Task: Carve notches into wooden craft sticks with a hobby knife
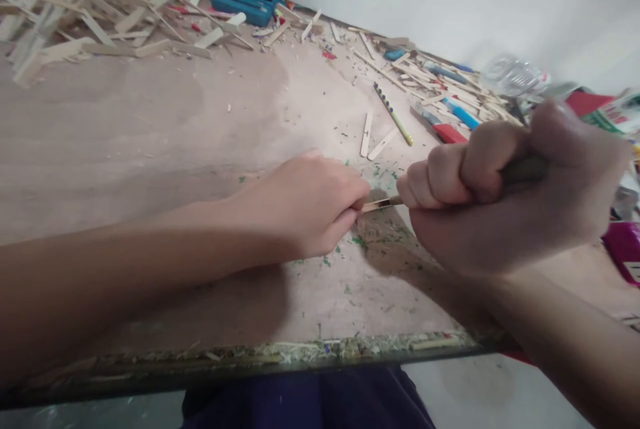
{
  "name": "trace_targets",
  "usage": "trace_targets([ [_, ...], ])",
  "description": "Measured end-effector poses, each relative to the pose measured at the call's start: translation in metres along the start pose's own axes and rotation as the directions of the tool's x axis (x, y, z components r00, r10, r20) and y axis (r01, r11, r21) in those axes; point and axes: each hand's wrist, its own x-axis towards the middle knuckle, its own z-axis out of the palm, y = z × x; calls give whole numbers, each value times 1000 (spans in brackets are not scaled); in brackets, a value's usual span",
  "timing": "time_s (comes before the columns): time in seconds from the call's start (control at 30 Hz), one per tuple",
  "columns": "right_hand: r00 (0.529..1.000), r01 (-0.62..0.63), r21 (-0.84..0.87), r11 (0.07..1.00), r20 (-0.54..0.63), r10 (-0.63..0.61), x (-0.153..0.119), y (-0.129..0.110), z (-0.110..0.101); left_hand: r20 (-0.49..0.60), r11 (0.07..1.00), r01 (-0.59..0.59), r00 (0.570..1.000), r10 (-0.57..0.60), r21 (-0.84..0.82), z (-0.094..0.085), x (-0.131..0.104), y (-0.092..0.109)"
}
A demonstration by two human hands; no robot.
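My left hand (325, 206) is closed low over the wooden table, pinching a short length of flat craft stick (370, 206) between thumb and fingers. My right hand (500, 196) makes a fist around the handle of a slim hand tool (395, 201). Its narrow end has a dark band and meets the stick just right of my left fingertips. Most of the tool is hidden in the fist, so its exact kind does not show. Two loose craft sticks (367, 134) and a yellow pencil (394, 113) with dark dots lie beyond my hands.
Wooden sticks and strips (100, 9) are heaped at the far left, near a blue case (245, 8). At the back right lie more sticks, a red-handled cutter (447, 132) and a plastic bottle (515, 76). Green shavings (357, 241) dot the table. Debris lines its front edge (300, 352).
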Motion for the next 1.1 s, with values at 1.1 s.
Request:
trace_targets([
  [1.1,984,-128,83,988,137,116,10,2,-18,-8,998,-51,999,51,-27,3,-5,-3],
])
